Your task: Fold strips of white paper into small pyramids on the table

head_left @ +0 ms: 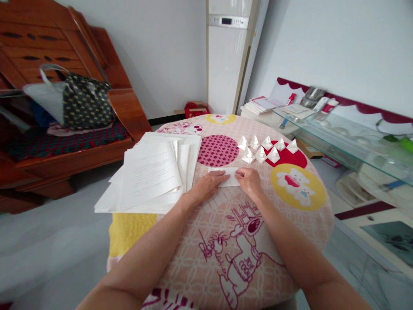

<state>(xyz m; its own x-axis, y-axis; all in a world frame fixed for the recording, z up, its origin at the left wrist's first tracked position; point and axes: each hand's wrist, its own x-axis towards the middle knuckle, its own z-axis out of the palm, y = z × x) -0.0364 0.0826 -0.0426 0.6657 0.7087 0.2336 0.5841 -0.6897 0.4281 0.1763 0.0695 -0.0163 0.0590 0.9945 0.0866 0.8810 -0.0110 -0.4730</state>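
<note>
A small folded piece of white paper [230,180] lies flat on the cloth-covered round table, between my two hands. My left hand [208,184] rests over its left part, with fingers and thumb close together on the paper. At the right end, my right hand [249,180] has its fingers curled and pinched on the edge. Just beyond, several folded white paper pieces with pointed tops [260,154] stand in two rows. To the left is a spread stack of white paper sheets [151,170], the top one printed with text.
A patterned tablecloth [206,241] covers the table. Close on the right stands a glass-topped cabinet [348,142] holding papers and containers. A wooden bench [122,107] with a dotted bag [85,101] is at the left. Behind the table stands a tall white appliance [227,64].
</note>
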